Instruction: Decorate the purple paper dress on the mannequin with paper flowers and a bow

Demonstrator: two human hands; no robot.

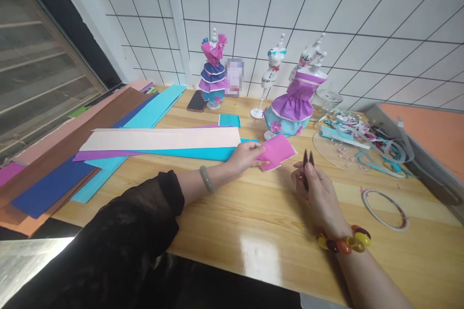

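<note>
Between thumb and fingers of my left hand [244, 158] is a small stack of pink crepe paper [278, 150], pinched at its left edge. A pale layer shows along its lower right rim. My right hand [321, 190] is closed around small dark scissors [307, 159], whose two pointed tips stick up slightly apart. The handles are hidden in the palm. The tips are just right of the pink paper, not touching it. Behind the paper stands a dress form in a purple and blue paper dress [295, 99].
Long crepe paper strips [163, 138] lie across the left side. A teal paper piece [229, 120], a phone [196, 101], another dressed form [213, 77] and a bare form [271, 70] stand behind. Ribbons [384, 152] and a ring [384, 208] lie right, beside a grey-edged tray [409, 154].
</note>
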